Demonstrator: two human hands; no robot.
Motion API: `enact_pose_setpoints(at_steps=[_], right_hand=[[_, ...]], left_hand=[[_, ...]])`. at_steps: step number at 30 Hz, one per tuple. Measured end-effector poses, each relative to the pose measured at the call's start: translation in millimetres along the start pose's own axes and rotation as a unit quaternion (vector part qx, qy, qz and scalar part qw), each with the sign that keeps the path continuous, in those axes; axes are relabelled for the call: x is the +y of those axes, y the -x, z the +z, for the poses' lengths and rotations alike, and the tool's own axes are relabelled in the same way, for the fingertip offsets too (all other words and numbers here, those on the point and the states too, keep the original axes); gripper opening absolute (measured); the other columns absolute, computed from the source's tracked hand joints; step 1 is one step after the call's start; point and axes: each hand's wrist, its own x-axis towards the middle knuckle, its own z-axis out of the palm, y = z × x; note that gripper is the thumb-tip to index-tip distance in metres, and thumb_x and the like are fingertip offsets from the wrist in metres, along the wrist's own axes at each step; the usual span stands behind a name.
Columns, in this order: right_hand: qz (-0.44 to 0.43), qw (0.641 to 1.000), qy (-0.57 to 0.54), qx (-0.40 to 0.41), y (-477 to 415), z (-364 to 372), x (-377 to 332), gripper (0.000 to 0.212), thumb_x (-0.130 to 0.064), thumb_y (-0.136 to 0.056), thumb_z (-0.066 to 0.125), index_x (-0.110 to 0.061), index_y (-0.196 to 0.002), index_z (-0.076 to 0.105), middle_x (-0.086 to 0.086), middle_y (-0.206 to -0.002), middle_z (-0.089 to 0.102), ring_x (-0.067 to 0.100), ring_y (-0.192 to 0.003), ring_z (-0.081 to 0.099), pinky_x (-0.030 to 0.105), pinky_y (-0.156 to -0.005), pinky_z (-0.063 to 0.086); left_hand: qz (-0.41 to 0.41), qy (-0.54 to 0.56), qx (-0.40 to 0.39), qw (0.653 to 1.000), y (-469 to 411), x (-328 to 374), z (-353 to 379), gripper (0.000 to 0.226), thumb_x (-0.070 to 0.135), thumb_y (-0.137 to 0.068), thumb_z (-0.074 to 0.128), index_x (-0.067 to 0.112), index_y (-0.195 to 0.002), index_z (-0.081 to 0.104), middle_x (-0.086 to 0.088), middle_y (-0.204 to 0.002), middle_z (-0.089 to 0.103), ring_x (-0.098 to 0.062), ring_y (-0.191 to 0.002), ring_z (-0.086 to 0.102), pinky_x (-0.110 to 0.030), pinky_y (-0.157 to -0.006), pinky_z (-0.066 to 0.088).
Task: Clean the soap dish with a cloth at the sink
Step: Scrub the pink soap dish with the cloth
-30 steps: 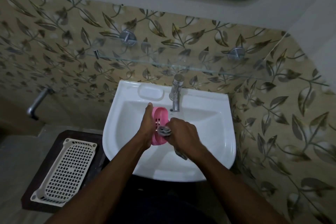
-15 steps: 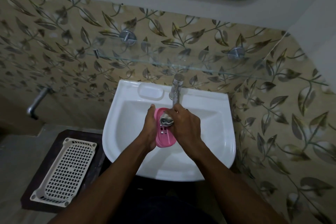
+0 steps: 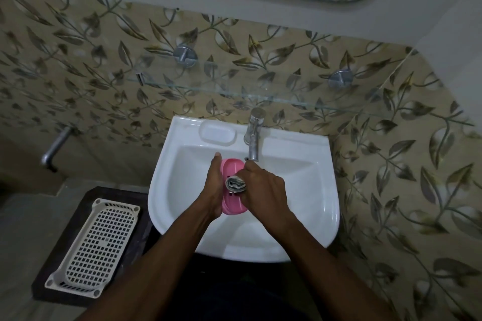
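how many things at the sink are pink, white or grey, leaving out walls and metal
pink: 1, soap dish
white: 2, sink and basket
grey: 1, cloth
total: 4

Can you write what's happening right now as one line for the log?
step: wiping | left hand: holds pink soap dish | right hand: presses rolled grey cloth onto it | where: over white sink

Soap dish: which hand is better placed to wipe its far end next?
Right, probably: the right hand grips the cloth on the soap dish, while the left hand holds the dish steady.
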Motion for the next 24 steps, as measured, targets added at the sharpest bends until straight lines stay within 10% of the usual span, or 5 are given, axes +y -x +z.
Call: enact_pose_setpoints(at_steps=[14,18,24], right_hand=[[-0.066,0.996,0.001,-0.066,3,-8,7,0.014,-0.030,-0.079,0.069,-0.029,-0.093,0.071,-0.005,-0.090,0.061,0.021,-0.075,0.064,0.024,-0.057,0.030],[0.037,0.995,-0.058,-0.067,-4,-23,25,0.016,-0.036,-0.081,0.068,-0.027,-0.075,0.056,-0.010,-0.080,0.057,0.017,-0.073,0.062,0.028,-0.059,0.038],[-0.093,0.992,0.010,-0.084,15,-14,17,0.028,-0.011,-0.071,0.070,-0.027,-0.094,0.070,-0.004,-0.089,0.061,0.025,-0.072,0.063,0.026,-0.053,0.032]], left_hand=[[0.029,-0.030,0.005,0.999,-3,5,-4,0.069,0.065,-0.096,0.030,0.008,-0.117,0.062,-0.015,-0.091,0.067,-0.027,-0.084,0.064,-0.036,-0.069,0.054],[0.035,-0.043,0.010,0.998,-5,5,-10,0.058,0.061,-0.099,0.025,0.015,-0.095,0.059,-0.009,-0.070,0.071,-0.024,-0.074,0.063,-0.028,-0.047,0.056],[0.052,-0.069,0.016,0.996,-5,9,-7,0.067,0.072,-0.092,0.028,0.016,-0.104,0.062,-0.017,-0.095,0.070,-0.029,-0.087,0.066,-0.039,-0.075,0.056]])
